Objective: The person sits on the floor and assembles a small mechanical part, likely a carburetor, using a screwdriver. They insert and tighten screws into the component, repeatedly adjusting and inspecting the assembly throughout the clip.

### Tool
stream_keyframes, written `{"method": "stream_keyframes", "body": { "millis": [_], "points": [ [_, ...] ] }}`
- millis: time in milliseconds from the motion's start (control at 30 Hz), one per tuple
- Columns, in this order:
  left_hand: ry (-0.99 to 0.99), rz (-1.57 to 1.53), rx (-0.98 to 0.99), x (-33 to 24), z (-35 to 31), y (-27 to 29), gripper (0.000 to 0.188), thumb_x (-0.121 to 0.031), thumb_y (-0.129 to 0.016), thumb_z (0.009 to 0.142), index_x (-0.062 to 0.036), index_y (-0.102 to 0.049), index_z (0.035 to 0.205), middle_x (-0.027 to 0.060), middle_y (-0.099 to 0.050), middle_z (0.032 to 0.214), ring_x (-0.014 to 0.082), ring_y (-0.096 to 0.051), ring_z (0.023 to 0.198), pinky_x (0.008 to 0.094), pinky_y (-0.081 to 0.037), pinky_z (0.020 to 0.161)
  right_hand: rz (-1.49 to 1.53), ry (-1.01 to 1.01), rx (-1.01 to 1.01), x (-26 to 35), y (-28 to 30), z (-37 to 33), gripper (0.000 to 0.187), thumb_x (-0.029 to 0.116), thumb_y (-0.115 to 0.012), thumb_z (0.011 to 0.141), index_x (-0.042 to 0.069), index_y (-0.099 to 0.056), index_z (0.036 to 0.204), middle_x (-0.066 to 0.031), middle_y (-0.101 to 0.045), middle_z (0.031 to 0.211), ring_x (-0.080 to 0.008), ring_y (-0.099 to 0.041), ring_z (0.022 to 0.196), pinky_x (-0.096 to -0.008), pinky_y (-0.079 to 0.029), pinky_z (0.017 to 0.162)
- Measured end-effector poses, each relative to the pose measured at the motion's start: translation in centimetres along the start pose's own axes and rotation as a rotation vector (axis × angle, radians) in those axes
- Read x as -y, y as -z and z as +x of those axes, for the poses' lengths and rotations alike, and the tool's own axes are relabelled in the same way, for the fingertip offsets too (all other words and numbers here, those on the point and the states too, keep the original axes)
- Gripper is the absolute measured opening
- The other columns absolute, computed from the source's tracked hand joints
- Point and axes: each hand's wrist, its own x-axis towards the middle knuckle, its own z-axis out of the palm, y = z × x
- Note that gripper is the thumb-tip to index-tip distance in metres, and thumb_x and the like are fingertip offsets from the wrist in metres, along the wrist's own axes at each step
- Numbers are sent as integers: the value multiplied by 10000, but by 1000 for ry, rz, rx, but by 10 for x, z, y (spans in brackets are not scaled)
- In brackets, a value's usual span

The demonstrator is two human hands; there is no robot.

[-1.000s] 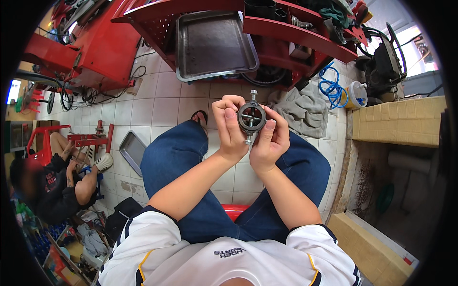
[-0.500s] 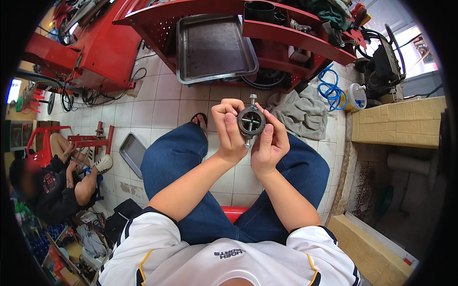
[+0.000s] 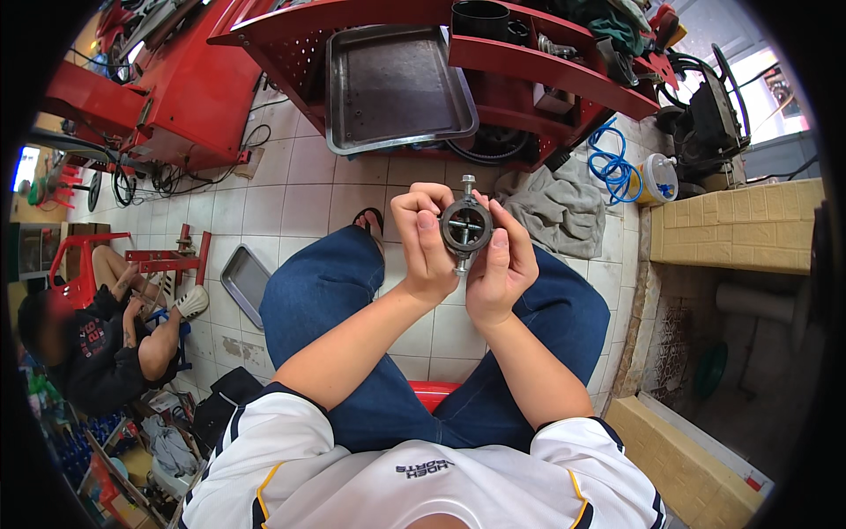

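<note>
Above the gap between my knees, I hold a dark metal ring with bolts (image 3: 447, 231) in both hands. One bolt head stands up from its far side and another points down toward me. Bright thin metal parts cross inside the opening. My left hand (image 3: 424, 247) is closed on the ring's left side, thumb raised along the rim. My right hand (image 3: 502, 269) grips the right side, its thumb near the lower right rim and its fingers curled behind. Those fingers partly hide the ring's right edge.
Ahead stands a red tool cart (image 3: 520, 84) bearing a large metal tray (image 3: 401, 143). A grey cloth (image 3: 564, 216), blue hose (image 3: 608, 163) and yellow-white tub (image 3: 656, 181) lie to the right. At left are a smaller tray (image 3: 256, 301) and a seated person (image 3: 97, 344).
The ring has turned slightly in my hands, so the crossing parts inside look different. My right hand has shifted a little to the right. My left hand looks nearly still.
</note>
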Motion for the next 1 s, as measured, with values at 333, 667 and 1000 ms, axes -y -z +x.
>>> {"method": "stream_keyframes", "body": {
  "millis": [333, 667, 1000],
  "points": [
    [20, -42, 0, 2, 0, 0, 267, -313, -344, 1076, -48, -344, 1046, 148, -487, 1016, 164, -442, 872, 323, -396, 859, 14, -23, 46, 3, 0, -1, 409, 119, -436, 1058, -107, -474, 1396, -240, -586, 1347, -324, -549, 1312, -413, -400, 1125],
    [34, -56, 14, -1, 1, 1, 295, -339, -354, 1064, -46, -342, 1035, 144, -468, 1016, 164, -423, 870, 319, -387, 864, -61, -3, 75, 2, 0, 0, 440, 132, -390, 1093, -89, -415, 1472, -220, -603, 1337, -314, -552, 1311, -403, -387, 1125],
    [77, -121, 79, -3, 1, 3, 303, -289, -496, 985, -52, -313, 1025, 134, -448, 1012, 163, -422, 881, 334, -399, 883, -47, -12, 66, 2, 1, -2, 438, 134, -391, 1096, -69, -413, 1483, -230, -597, 1348, -302, -552, 1306, -402, -388, 1124]
  ]
}}
